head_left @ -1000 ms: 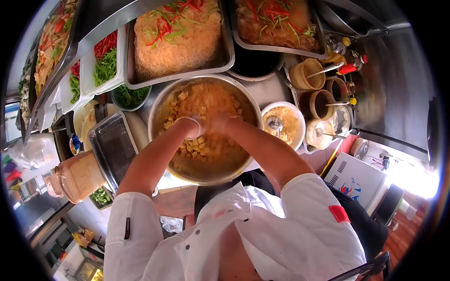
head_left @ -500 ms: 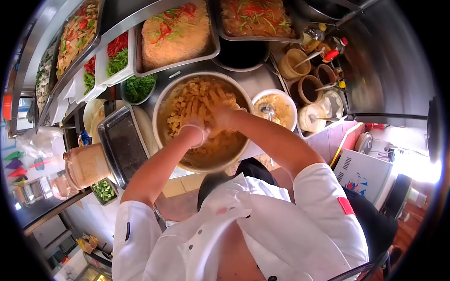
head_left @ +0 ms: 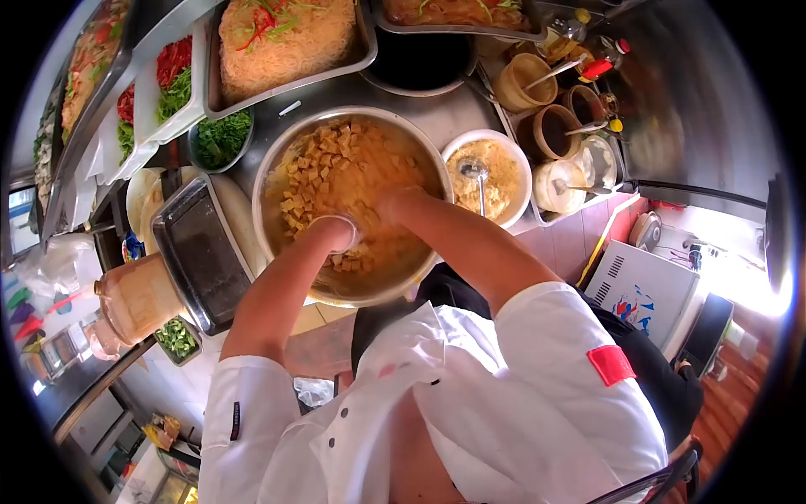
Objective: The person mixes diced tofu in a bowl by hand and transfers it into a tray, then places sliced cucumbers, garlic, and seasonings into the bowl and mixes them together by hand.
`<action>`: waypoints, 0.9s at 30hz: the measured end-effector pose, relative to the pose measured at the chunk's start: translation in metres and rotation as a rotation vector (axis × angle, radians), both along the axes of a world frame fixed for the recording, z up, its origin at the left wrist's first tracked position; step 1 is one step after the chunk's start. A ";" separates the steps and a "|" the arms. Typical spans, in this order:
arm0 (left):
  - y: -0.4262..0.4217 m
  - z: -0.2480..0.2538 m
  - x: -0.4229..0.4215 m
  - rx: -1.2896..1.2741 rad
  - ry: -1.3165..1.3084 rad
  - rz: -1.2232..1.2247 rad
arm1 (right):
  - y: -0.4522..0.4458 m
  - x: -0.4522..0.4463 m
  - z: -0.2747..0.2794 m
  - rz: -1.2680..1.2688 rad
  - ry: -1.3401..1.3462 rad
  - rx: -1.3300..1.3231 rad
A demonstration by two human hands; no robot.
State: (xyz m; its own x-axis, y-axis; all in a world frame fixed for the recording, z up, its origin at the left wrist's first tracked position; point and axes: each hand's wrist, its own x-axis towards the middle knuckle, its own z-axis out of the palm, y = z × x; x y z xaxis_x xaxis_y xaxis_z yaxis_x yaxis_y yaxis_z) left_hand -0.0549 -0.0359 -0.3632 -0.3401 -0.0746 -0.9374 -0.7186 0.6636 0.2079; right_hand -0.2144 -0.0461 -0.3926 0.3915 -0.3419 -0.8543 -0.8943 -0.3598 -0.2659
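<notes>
A large steel bowl (head_left: 270,245) holds tan cubes (head_left: 316,168) and wet orange-brown food. Inside it, my left hand (head_left: 337,232) is sunk in the cubes near the bowl's middle, with a pale band or glove edge at the wrist. My right hand (head_left: 398,207) is pushed into the food just to the right of it. The fingers of both hands are hidden by the food and blur. Close to the bowl's right side stands a white bowl (head_left: 524,186) of pale crumbly food with a metal spoon (head_left: 473,170) in it.
Behind the bowl are a tray of noodles (head_left: 285,59), a dark pot (head_left: 420,60) and a small bowl of chopped greens (head_left: 220,139). Seasoning tubs (head_left: 525,82) stand at the right. On the left lie a black tray (head_left: 201,252) and a plastic container (head_left: 138,298).
Half a second ago both hands lay on top of the cubes with fingers spread; now they are down in the food. The camera view has shifted slightly.
</notes>
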 end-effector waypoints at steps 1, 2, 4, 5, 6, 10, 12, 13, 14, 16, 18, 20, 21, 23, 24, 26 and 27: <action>0.000 0.012 -0.004 0.018 -0.040 0.017 | 0.001 0.002 0.005 0.005 0.009 -0.027; 0.007 0.018 -0.007 0.004 -0.044 0.017 | 0.002 0.004 0.010 0.005 0.004 -0.041; 0.014 0.043 -0.022 -0.164 -0.130 0.123 | -0.005 0.006 0.027 0.089 -0.019 -0.088; 0.020 0.065 -0.029 -0.281 -0.122 0.132 | -0.002 0.006 0.039 0.078 -0.020 -0.100; 0.038 0.070 -0.025 -0.287 -0.122 0.124 | 0.006 0.005 0.073 0.147 0.021 -0.242; 0.089 0.068 -0.006 -0.640 0.044 0.247 | 0.025 -0.009 0.115 0.207 -0.028 -0.287; 0.090 0.064 -0.005 -0.488 0.087 0.320 | 0.038 -0.010 0.103 0.123 -0.037 -0.338; 0.084 0.064 -0.005 -0.458 0.065 0.295 | 0.040 -0.008 0.093 0.080 -0.024 -0.374; 0.081 0.061 -0.005 -0.424 0.042 0.270 | 0.042 -0.007 0.081 0.037 -0.013 -0.410; 0.089 0.020 0.010 -0.520 0.143 0.218 | 0.047 -0.002 0.052 0.037 -0.026 -0.442; 0.076 -0.005 0.017 -0.197 0.066 0.076 | 0.048 0.009 -0.010 0.071 0.024 -0.346; 0.066 0.007 0.014 -0.083 0.076 -0.005 | 0.044 0.012 -0.036 0.107 0.078 -0.233; 0.063 0.015 0.013 -0.082 0.109 -0.041 | 0.040 0.011 -0.034 0.138 0.075 -0.104; 0.069 -0.022 0.019 -0.050 0.059 -0.035 | 0.037 0.010 -0.026 0.172 0.067 0.022; 0.071 -0.038 0.024 -0.028 0.009 -0.035 | 0.033 0.009 -0.019 0.163 0.034 0.034; 0.077 -0.045 0.024 -0.097 0.022 0.056 | 0.034 0.004 -0.009 0.156 -0.005 0.019; 0.076 -0.029 0.019 -0.137 0.030 0.096 | 0.045 -0.002 -0.009 0.081 -0.060 -0.189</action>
